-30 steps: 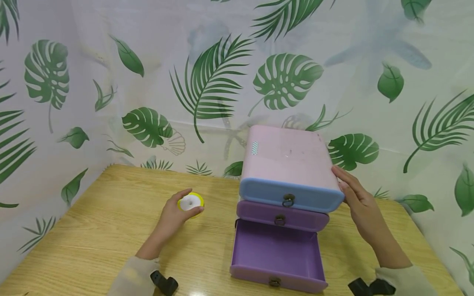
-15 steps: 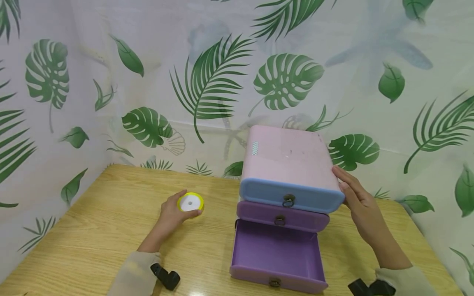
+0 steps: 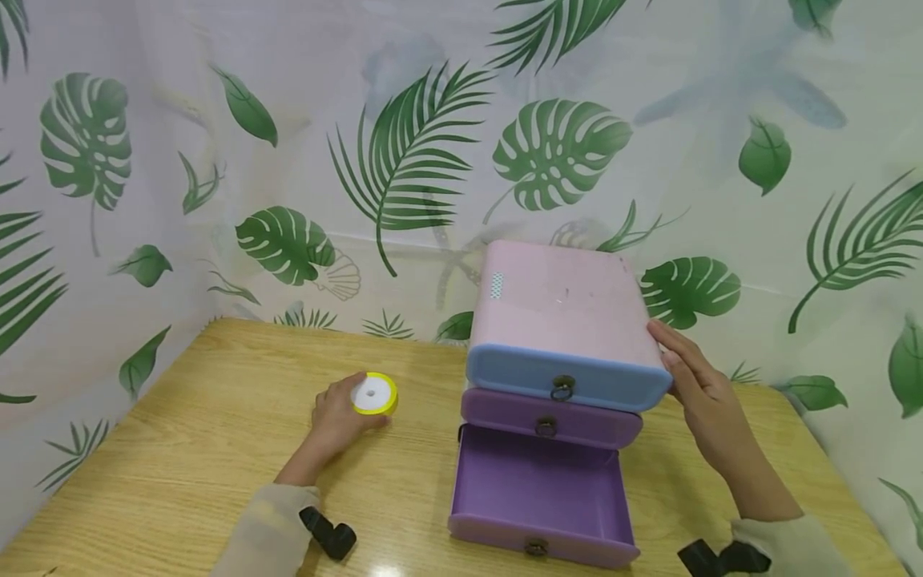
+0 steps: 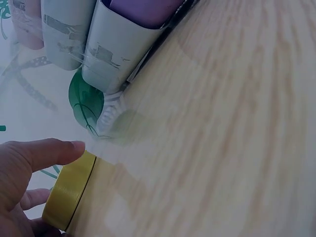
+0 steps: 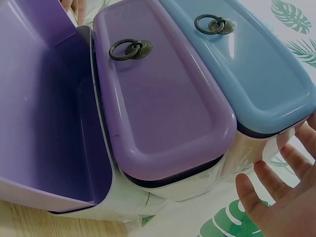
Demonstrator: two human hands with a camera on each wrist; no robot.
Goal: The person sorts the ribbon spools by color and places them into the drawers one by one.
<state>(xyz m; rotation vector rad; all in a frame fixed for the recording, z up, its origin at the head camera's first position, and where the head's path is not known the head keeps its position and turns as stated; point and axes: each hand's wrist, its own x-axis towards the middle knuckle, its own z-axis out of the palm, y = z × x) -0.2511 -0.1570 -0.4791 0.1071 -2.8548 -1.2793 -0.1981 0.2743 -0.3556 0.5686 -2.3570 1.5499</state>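
A spool of yellow ribbon (image 3: 372,393) with a white face sits on the left part of the table, face up. My left hand (image 3: 339,415) curls round its left side; in the left wrist view the thumb lies at the edge of the ribbon spool (image 4: 70,190) and other fingers are behind it. A small drawer cabinet (image 3: 566,300) with a pink top stands right of the middle. Its purple bottom drawer (image 3: 541,485) is pulled out, with nothing visible inside. My right hand (image 3: 710,409) touches the cabinet's right side near the blue top drawer (image 5: 252,59), fingers spread and fairly straight.
The purple middle drawer (image 3: 551,418) is pushed in, with a ring pull (image 5: 131,49) on its front. A leaf-print sheet (image 3: 404,160) hangs behind the wooden table (image 3: 202,417). The open drawer reaches towards the table's near side.
My left fingers have closed in round the ribbon spool, and the hand covers more of its left side. The right hand and the drawers have stayed put.
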